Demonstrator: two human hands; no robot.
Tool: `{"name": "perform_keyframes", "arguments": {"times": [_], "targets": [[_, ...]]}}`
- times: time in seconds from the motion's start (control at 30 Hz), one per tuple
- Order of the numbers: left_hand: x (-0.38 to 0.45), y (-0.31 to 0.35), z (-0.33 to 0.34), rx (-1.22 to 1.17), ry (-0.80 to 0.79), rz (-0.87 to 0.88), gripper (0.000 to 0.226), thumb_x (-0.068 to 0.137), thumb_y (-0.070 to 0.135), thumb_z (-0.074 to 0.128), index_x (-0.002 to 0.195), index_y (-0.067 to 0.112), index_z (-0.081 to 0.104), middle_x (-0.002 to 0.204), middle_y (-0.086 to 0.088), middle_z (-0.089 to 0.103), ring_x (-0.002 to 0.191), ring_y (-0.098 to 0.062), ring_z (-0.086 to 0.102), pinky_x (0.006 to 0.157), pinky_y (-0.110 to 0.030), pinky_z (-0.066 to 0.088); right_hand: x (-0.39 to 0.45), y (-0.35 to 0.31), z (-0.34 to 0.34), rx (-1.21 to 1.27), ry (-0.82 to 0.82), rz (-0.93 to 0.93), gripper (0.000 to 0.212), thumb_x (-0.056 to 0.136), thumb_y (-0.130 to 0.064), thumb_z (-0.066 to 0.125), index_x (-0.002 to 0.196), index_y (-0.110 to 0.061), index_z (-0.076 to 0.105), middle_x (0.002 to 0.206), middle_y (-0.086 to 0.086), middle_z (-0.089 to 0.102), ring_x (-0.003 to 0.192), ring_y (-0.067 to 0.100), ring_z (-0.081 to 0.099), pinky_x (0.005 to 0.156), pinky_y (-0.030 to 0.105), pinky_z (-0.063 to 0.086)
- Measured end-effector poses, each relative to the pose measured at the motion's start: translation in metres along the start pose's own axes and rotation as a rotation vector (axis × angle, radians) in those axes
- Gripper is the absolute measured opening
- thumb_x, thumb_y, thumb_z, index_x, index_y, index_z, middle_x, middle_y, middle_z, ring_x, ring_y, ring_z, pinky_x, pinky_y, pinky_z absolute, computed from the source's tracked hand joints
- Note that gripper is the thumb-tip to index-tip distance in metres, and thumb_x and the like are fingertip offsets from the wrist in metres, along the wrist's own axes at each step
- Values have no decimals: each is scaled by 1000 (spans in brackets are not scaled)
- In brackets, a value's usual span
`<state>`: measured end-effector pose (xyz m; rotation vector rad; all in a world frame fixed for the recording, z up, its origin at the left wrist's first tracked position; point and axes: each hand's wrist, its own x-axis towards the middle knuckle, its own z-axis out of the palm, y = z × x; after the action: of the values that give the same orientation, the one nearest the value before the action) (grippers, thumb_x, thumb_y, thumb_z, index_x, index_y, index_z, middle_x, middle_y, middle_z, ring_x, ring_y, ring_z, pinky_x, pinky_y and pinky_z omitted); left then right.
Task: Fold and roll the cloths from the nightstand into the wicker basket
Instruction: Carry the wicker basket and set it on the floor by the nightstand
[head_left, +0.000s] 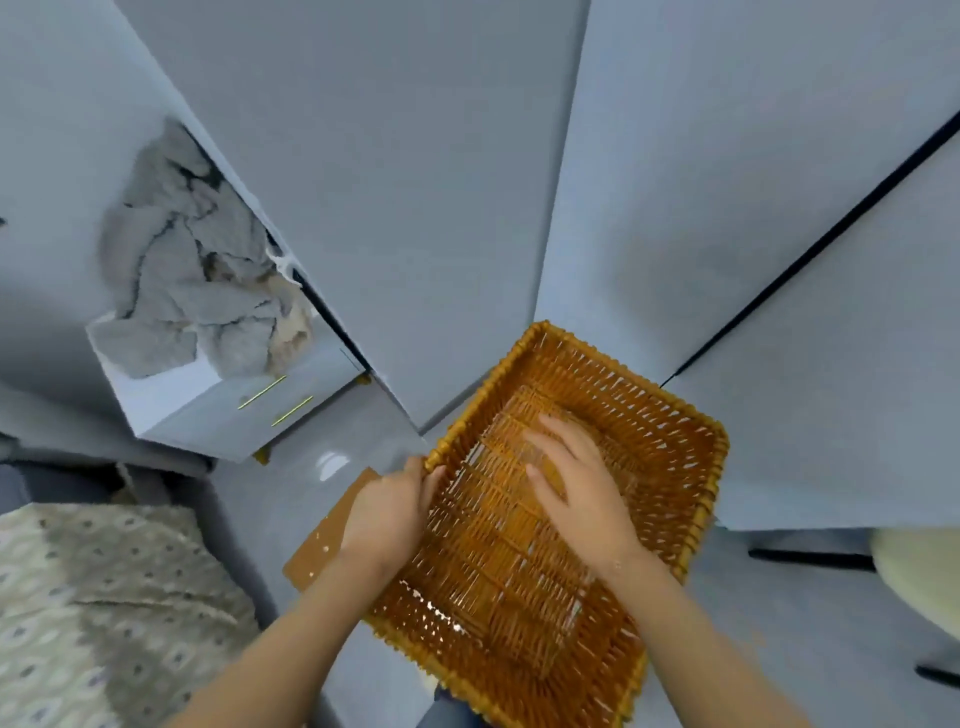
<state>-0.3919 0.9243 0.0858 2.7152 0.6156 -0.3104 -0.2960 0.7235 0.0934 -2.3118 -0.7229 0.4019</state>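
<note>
Wicker basket (649, 431) held over the floor, cloths (192, 275) heaped on the nightstand (208, 400).

The orange-brown rectangular basket, of open weave, holds only the right hand (576, 483), laid flat on its bottom with fingers straight and slightly spread. The left hand (389, 512) curls round the rim at the near-left corner, gripping it. The grey, fuzzy cloths lie crumpled on the white nightstand, well apart to the left. A brown board (322, 540) lies under the basket; a patterned bedspread (93, 613) sits lower left.
</note>
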Motion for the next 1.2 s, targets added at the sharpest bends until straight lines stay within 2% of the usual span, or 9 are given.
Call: {"name": "perform_keyframes", "arguments": {"times": [0.17, 0.27, 0.47, 0.6, 0.67, 0.73, 0.8, 0.9, 1.2], "targets": [[57, 3, 25, 11, -40, 37, 31, 101, 48, 30, 95, 21, 43, 63, 12, 43, 54, -6, 42, 51, -24, 32, -11, 68, 18, 28, 82, 314, 42, 99, -30, 48, 140, -23, 46, 153, -6, 31, 144, 13, 20, 120, 37, 18], [84, 6, 48, -16, -72, 23, 30, 101, 48, 29, 95, 23, 43, 69, 11, 46, 59, -4, 44, 56, -22, 33, -12, 99, 36, -40, 108, 388, 44, 98, -31, 49, 141, -20, 46, 156, -1, 28, 147, 17, 15, 121, 39, 14], [136, 5, 107, -66, -127, 55, 35, 102, 45, 30, 100, 16, 50, 79, 2, 56, 72, -17, 53, 68, -30, 41, -13, 145, 67, -222, 421, 681, 59, 96, -30, 51, 149, -16, 29, 160, 8, 15, 148, 23, 7, 119, 40, 6], [172, -17, 153, -119, -151, 60, 36, 102, 46, 30, 101, 18, 53, 85, 2, 59, 76, -16, 55, 74, -30, 42, -6, 172, 111, 206, 543, 967, 65, 98, -39, 43, 152, -17, 14, 155, 7, 26, 141, 26, 30, 111, 48, 33], [191, -33, 178, -127, -154, 75, 34, 102, 44, 31, 100, 18, 52, 84, 3, 57, 75, -16, 53, 73, -30, 40, 2, 186, 142, 307, 539, 1089, 53, 100, -41, 37, 145, -14, 29, 132, 4, 52, 119, 28, 53, 87, 39, 48], [210, -50, 201, -116, -150, 91, 36, 103, 40, 32, 103, 12, 55, 85, -1, 60, 75, -19, 55, 72, -30, 40, 14, 200, 174, 293, 542, 1102, 32, 101, -38, 34, 112, -11, 47, 90, 0, 59, 85, 29, 61, 57, 28, 38], [232, -68, 226, -92, -141, 110, 37, 103, 40, 33, 105, 11, 56, 88, -4, 63, 76, -22, 57, 72, -32, 41, 30, 216, 205, 273, 539, 1135, 27, 102, -35, 33, 94, -12, 44, 75, -2, 53, 67, 24, 55, 49, 25, 28], [264, -98, 270, -52, -155, 122, 38, 103, 42, 31, 108, 13, 55, 88, -3, 63, 76, -21, 56, 71, -31, 41, 53, 246, 257, 270, 523, 1156, 27, 103, -33, 33, 91, -10, 43, 72, -3, 50, 60, 13, 49, 48, 25, 27], [361, -188, 427, -19, -212, 48, 37, 103, 41, 31, 102, 8, 48, 83, -12, 58, 83, -38, 58, 66, -36, 35, 129, 354, 403, 431, 481, 1236, 20, 103, -26, 36, 96, -9, 43, 82, 5, 51, 71, 25, 49, 56, 33, 30]]}}
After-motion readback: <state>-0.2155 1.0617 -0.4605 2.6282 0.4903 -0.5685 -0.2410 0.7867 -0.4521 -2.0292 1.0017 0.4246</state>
